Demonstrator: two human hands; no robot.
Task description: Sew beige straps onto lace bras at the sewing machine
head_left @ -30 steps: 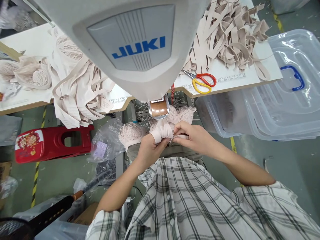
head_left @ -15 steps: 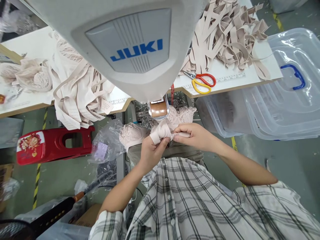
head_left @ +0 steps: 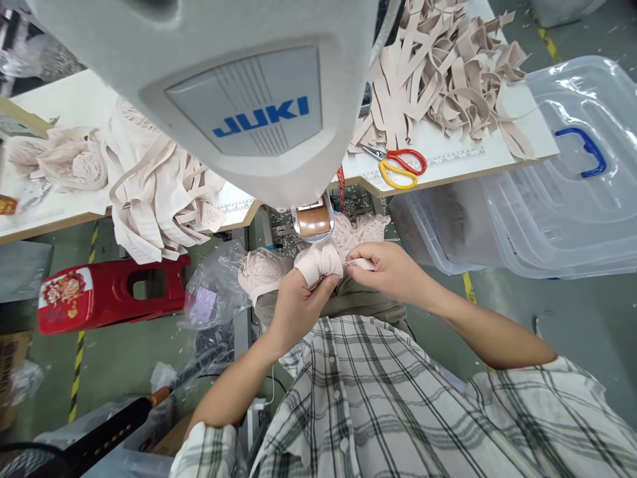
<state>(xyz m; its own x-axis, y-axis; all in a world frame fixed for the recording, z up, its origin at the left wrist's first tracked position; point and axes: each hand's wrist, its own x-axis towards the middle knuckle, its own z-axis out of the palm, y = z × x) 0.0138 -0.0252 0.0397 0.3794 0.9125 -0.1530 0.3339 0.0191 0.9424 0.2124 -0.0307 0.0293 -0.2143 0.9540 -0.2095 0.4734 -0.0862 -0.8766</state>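
A pale pink lace bra [head_left: 265, 269] lies across my lap, below the head of a white JUKI sewing machine [head_left: 259, 106]. My left hand [head_left: 303, 299] is closed on a folded, smooth pale pink band [head_left: 318, 260] that wraps over its fingers. Just to the right, my right hand [head_left: 381, 269] pinches a narrow pale strip [head_left: 362, 264] between thumb and fingers. A thin stretch of material spans the small gap between the hands. Whether the strip and the bra are one piece, I cannot tell. The machine's brown, rounded end part [head_left: 314, 220] is just above my hands.
Scissors with red and yellow handles [head_left: 401, 166] lie at the right table edge, below a heap of beige strips [head_left: 448, 86]. More pale pieces [head_left: 154, 192] hang over the left edge. A red stool [head_left: 114, 292] stands at left, clear plastic boxes [head_left: 587, 199] at right.
My right hand has drawn slightly away from the left, and less of the strip shows past its fingers. The left hand keeps its hold. The whole view has shifted a little.
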